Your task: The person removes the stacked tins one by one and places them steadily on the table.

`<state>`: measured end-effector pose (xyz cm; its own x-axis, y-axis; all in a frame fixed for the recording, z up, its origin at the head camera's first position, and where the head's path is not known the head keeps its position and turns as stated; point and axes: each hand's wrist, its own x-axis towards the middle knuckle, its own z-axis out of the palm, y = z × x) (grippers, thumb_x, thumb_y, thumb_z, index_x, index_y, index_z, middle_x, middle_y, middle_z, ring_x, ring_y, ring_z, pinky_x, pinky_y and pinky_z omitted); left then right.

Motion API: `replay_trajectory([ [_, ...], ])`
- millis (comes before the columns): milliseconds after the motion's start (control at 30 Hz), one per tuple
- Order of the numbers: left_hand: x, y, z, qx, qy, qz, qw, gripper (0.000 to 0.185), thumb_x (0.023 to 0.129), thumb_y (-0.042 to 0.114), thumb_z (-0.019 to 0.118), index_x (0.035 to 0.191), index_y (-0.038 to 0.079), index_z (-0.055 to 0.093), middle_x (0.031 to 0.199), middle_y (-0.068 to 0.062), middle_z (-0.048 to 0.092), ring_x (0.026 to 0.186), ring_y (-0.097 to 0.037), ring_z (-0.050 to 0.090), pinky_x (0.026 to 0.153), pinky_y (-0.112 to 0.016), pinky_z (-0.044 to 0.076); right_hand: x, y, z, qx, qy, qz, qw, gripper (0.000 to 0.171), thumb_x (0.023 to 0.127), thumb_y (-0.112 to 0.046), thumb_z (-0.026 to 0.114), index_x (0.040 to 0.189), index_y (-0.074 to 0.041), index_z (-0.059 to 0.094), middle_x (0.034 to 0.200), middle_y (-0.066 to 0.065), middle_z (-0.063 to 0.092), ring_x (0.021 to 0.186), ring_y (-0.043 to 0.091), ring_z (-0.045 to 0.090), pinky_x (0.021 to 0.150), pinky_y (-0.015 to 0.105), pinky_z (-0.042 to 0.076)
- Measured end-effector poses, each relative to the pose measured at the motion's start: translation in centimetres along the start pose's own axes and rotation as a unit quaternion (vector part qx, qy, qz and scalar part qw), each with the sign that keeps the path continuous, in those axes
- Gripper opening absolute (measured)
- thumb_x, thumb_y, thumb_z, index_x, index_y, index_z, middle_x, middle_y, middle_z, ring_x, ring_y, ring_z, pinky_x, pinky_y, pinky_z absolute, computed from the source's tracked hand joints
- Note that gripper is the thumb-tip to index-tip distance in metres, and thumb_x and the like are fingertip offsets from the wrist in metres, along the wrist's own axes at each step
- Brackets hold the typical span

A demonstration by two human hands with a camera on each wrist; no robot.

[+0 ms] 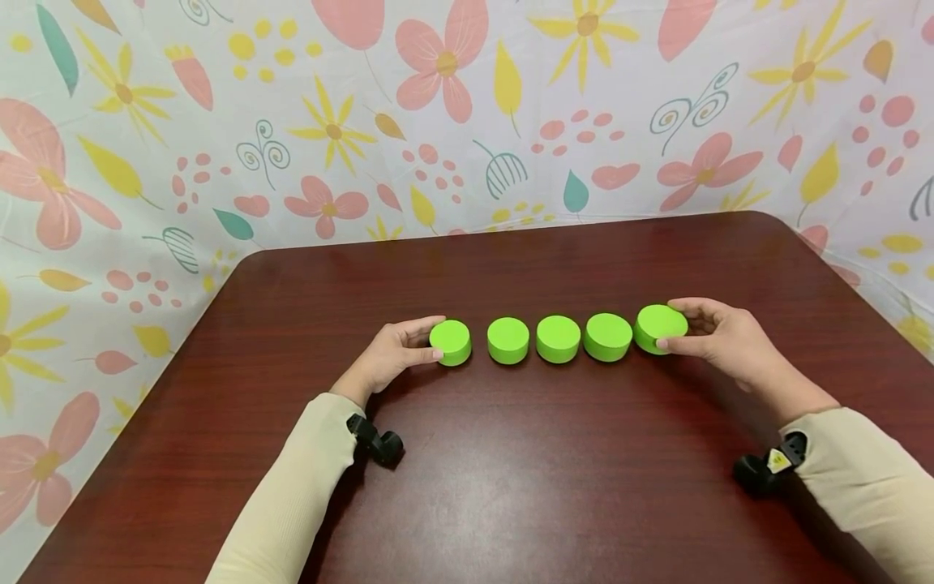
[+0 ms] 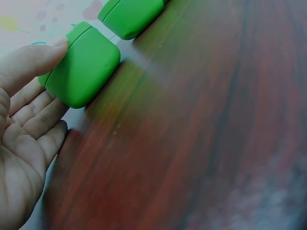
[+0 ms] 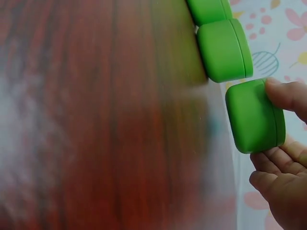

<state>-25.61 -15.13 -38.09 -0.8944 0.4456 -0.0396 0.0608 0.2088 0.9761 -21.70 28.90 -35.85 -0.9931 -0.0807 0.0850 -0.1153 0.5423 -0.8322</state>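
Observation:
Several round lime-green lidded jars stand in a row across the table. My left hand [image 1: 385,354] pinches the leftmost green jar [image 1: 450,342] between thumb and fingers. In the left wrist view the thumb presses near its lid seam, fingers behind. At the other end my right hand [image 1: 732,341] grips the rightmost green jar [image 1: 660,328] by its sides, and in the right wrist view this jar [image 3: 254,116] looks slightly raised and tilted. Between the hands stand three more jars, a left one [image 1: 507,340], a middle one [image 1: 558,338] and a right one [image 1: 608,337].
The dark red-brown wooden table [image 1: 496,462] has a glossy top. Behind it hangs a white cloth [image 1: 467,154] printed with flowers and leaves. A black wrist camera sits on the left sleeve [image 1: 292,487], another on the right sleeve [image 1: 868,470].

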Motion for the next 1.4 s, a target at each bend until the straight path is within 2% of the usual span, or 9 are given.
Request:
replay_trajectory([
  [433,-0.08,0.02,0.17,0.009,0.003,-0.002,1.0000,0.058,0.084,-0.001,0.065,0.138,0.005,0.044,0.138,-0.014,0.047,0.128,-0.025,0.044,0.087,-0.026,0.049,-0.19,0.51,0.30,0.009,-0.023,0.026,0.999,0.064,0.078,-0.021,0.076,0.128,0.003,0.045,0.092,-0.021,0.055,0.081,-0.005,0.054,0.066,0.014,0.048],
  [833,0.01,-0.18,0.25,-0.008,0.006,0.020,0.9997,0.059,0.082,-0.005,0.064,0.136,-0.001,0.043,0.136,-0.020,0.047,0.126,-0.030,0.045,0.084,-0.026,0.050,-0.27,0.57,0.39,0.019,-0.025,0.026,0.999,0.064,0.078,-0.021,0.075,0.128,0.005,0.044,0.091,-0.024,0.054,0.081,-0.007,0.054,0.067,0.013,0.047],
  [1167,-0.18,-0.28,0.04,-0.014,0.004,0.032,0.9994,0.058,0.082,-0.004,0.065,0.136,-0.001,0.043,0.136,-0.019,0.047,0.125,-0.029,0.046,0.084,-0.025,0.050,-0.33,0.69,0.55,0.024,-0.032,0.023,0.999,0.064,0.080,-0.019,0.074,0.130,0.006,0.042,0.093,-0.021,0.054,0.082,-0.006,0.054,0.068,0.013,0.047],
  [1400,-0.05,0.39,0.21,-0.013,-0.001,0.048,0.9988,0.059,0.082,-0.003,0.065,0.137,-0.002,0.042,0.136,-0.018,0.047,0.124,-0.029,0.047,0.085,-0.025,0.050,-0.40,0.71,0.49,0.020,-0.027,0.023,0.999,0.063,0.079,-0.020,0.074,0.128,0.004,0.043,0.094,-0.023,0.054,0.083,-0.007,0.054,0.068,0.013,0.047],
])
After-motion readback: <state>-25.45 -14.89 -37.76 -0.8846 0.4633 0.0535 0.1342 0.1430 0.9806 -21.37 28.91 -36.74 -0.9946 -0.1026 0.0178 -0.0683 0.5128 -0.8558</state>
